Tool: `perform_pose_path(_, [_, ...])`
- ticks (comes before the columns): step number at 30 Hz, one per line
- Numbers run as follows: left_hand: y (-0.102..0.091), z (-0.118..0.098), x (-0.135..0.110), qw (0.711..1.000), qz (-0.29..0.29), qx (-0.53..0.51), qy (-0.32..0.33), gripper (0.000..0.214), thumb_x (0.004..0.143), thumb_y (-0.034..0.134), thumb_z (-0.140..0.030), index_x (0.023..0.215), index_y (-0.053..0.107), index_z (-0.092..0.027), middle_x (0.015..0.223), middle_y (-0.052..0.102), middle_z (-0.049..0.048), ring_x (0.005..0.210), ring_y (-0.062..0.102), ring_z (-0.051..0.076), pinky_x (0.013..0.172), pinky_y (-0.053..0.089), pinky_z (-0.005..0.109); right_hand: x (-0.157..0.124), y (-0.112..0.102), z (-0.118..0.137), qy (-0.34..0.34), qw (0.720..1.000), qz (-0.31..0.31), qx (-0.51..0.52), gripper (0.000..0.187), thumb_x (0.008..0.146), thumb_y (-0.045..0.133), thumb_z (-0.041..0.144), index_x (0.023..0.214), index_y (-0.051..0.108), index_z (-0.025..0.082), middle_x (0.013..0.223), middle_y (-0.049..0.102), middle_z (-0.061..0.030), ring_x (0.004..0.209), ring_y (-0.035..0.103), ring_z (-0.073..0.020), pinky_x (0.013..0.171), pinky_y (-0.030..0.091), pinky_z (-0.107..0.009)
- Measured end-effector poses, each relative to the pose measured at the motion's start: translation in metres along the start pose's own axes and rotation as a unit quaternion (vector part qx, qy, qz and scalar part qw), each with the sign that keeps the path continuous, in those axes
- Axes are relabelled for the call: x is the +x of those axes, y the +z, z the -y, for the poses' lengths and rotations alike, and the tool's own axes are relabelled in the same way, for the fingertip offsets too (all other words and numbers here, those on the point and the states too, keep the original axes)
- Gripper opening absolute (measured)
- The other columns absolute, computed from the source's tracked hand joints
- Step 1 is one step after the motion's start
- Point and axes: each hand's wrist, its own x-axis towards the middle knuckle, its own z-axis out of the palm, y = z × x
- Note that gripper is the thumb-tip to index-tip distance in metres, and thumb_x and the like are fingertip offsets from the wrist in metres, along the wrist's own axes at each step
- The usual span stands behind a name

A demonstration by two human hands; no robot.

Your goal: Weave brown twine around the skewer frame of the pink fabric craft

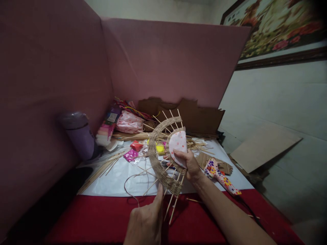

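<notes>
A half-round woven piece of brown twine point(155, 154) on thin wooden sticks is held up over the table. At its inner side is a half-disc of white fabric with pink-orange dots point(178, 144), edged with twine. My right hand point(192, 166) grips this half-disc, thumb across the front and fingers behind. My left hand point(146, 217) is below, with one finger raised against the lower outer edge of the weave. Its other fingers are curled and mostly hidden, so what they pinch is unclear. A loose twine strand point(125, 183) loops beside the left hand.
Loose sticks point(107, 166) lie at the left, near red and magenta packets point(135, 149). A purple tumbler point(79, 136) stands far left. Dotted fabric point(130, 121) and torn cardboard point(201, 119) are at the back. A floral-covered glue gun point(222, 177) lies at right.
</notes>
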Motion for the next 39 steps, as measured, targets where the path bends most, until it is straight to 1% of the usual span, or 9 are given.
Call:
perform_pose_path(5, [-0.01, 0.006, 0.006, 0.998, 0.027, 0.06, 0.016, 0.051, 0.079, 0.031, -0.004, 0.129, 0.041, -0.008, 0.048, 0.059, -0.0027, 0.036, 0.051, 0.012, 0.039, 0.03, 0.021, -0.001, 0.0, 0.004, 0.011, 1.0, 0.011, 0.005, 0.022, 0.062, 0.067, 0.015, 0.082, 0.06, 0.013, 0.071, 0.07, -0.0087, 0.058, 0.067, -0.0232, 0.044, 0.056, -0.031])
perform_pose_path(8, [-0.018, 0.012, 0.008, 0.997, 0.048, 0.061, 0.014, 0.055, 0.076, 0.031, -0.003, 0.129, 0.042, -0.009, 0.046, 0.056, -0.0039, 0.033, 0.044, 0.011, 0.038, 0.028, 0.02, 0.001, -0.003, 0.007, 0.013, 1.0, 0.001, 0.021, 0.021, 0.062, 0.066, 0.014, 0.082, 0.06, 0.012, 0.069, 0.07, -0.0084, 0.053, 0.066, -0.0214, 0.044, 0.056, -0.029])
perform_pose_path(15, [-0.017, 0.018, 0.006, 0.989, 0.068, -0.116, -0.055, 0.054, 0.084, 0.029, -0.01, 0.137, 0.033, -0.018, 0.058, 0.056, -0.0032, 0.047, 0.045, 0.008, 0.05, 0.038, 0.014, 0.006, -0.006, 0.009, 0.093, 0.992, -0.043, 0.073, 0.013, 0.069, 0.059, 0.016, 0.08, 0.064, 0.01, 0.064, 0.07, -0.0089, 0.044, 0.063, -0.0169, 0.041, 0.054, -0.024])
perform_pose_path(19, [-0.008, 0.018, 0.003, 0.96, 0.079, -0.24, -0.118, 0.057, 0.084, 0.029, -0.009, 0.139, 0.028, -0.02, 0.051, 0.042, -0.0071, 0.044, 0.035, 0.007, 0.047, 0.034, 0.014, 0.006, -0.003, 0.006, 0.132, 0.982, -0.06, 0.124, 0.014, 0.071, 0.056, 0.013, 0.082, 0.064, 0.01, 0.067, 0.071, -0.0087, 0.046, 0.063, -0.0148, 0.042, 0.054, -0.022])
perform_pose_path(22, [-0.002, 0.017, 0.0, 0.953, 0.071, -0.267, -0.122, 0.058, 0.082, 0.029, -0.008, 0.139, 0.028, -0.018, 0.048, 0.035, -0.0076, 0.042, 0.034, 0.008, 0.043, 0.032, 0.014, 0.006, -0.002, 0.004, 0.132, 0.977, -0.08, 0.148, 0.014, 0.072, 0.055, 0.013, 0.083, 0.063, 0.008, 0.067, 0.07, -0.0096, 0.046, 0.062, -0.0149, 0.044, 0.055, -0.023])
perform_pose_path(25, [-0.001, 0.015, -0.005, 0.972, 0.037, -0.218, -0.081, 0.057, 0.082, 0.032, -0.008, 0.139, 0.03, -0.018, 0.05, 0.041, -0.0059, 0.042, 0.039, 0.008, 0.043, 0.032, 0.014, 0.007, -0.003, 0.002, 0.112, 0.977, -0.102, 0.147, 0.013, 0.072, 0.055, 0.013, 0.081, 0.062, 0.007, 0.064, 0.069, -0.0099, 0.043, 0.061, -0.0158, 0.042, 0.054, -0.024])
perform_pose_path(29, [-0.006, 0.011, -0.011, 0.989, 0.03, -0.143, -0.029, 0.055, 0.085, 0.035, -0.011, 0.139, 0.029, -0.02, 0.057, 0.056, -0.0016, 0.045, 0.049, 0.01, 0.046, 0.038, 0.016, 0.008, -0.003, 0.002, 0.096, 0.976, -0.116, 0.156, 0.01, 0.073, 0.053, 0.012, 0.078, 0.061, 0.009, 0.059, 0.068, -0.0072, 0.04, 0.059, -0.015, 0.04, 0.051, -0.024])
perform_pose_path(34, [-0.014, 0.007, -0.012, 0.99, 0.032, -0.132, -0.031, 0.054, 0.087, 0.035, -0.012, 0.14, 0.027, -0.019, 0.064, 0.064, 0.0014, 0.05, 0.059, 0.011, 0.046, 0.04, 0.016, 0.008, -0.002, 0.003, 0.093, 0.976, -0.127, 0.149, 0.01, 0.072, 0.053, 0.011, 0.075, 0.062, 0.007, 0.057, 0.066, -0.0078, 0.038, 0.059, -0.0161, 0.038, 0.05, -0.025])
perform_pose_path(39, [-0.022, 0.007, -0.009, 0.987, 0.037, -0.153, -0.022, 0.055, 0.087, 0.04, -0.012, 0.139, 0.028, -0.025, 0.086, 0.07, 0.0031, 0.066, 0.066, 0.011, 0.059, 0.047, 0.016, 0.01, -0.005, 0.002, 0.079, 0.979, -0.129, 0.137, 0.013, 0.071, 0.055, 0.012, 0.078, 0.064, 0.005, 0.063, 0.069, -0.01, 0.042, 0.061, -0.0164, 0.041, 0.052, -0.025])
